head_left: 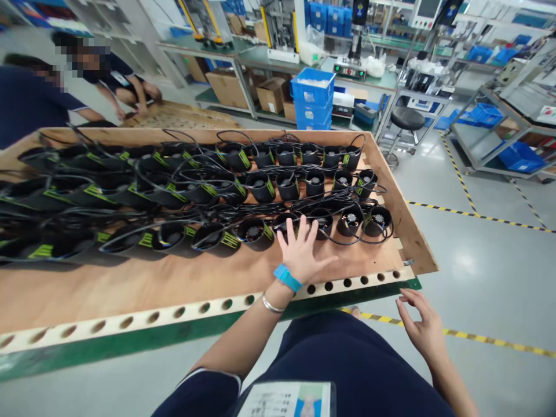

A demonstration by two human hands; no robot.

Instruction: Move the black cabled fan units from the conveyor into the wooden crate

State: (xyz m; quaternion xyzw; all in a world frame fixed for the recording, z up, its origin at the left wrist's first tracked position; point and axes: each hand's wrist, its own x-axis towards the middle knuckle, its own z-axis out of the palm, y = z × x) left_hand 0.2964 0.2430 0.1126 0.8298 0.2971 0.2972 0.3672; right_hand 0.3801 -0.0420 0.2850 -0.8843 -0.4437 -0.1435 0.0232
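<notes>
My left hand (301, 252), with a blue wristband and a silver bangle, is spread over the front row of black cylindrical housings. Its fingertips overlap one black housing (284, 220); whether they touch it I cannot tell. To its right stand a housing (350, 222) with a light finned part inside and another like it (377, 222). Black cables (278, 172) run between the rows, and many housings carry yellow-green markings. Past the tray's front right corner, my right hand (420, 324) hangs in the air with fingers loosely bent and apart, holding nothing.
The wooden tray (174, 284) has raised far and right walls and a front strip with round holes. Two co-workers (115, 72) are low down at the far left by a perforated wooden board (182, 117). Beyond stand stacked blue crates (313, 95), a stool (407, 119) and a trolley (490, 130).
</notes>
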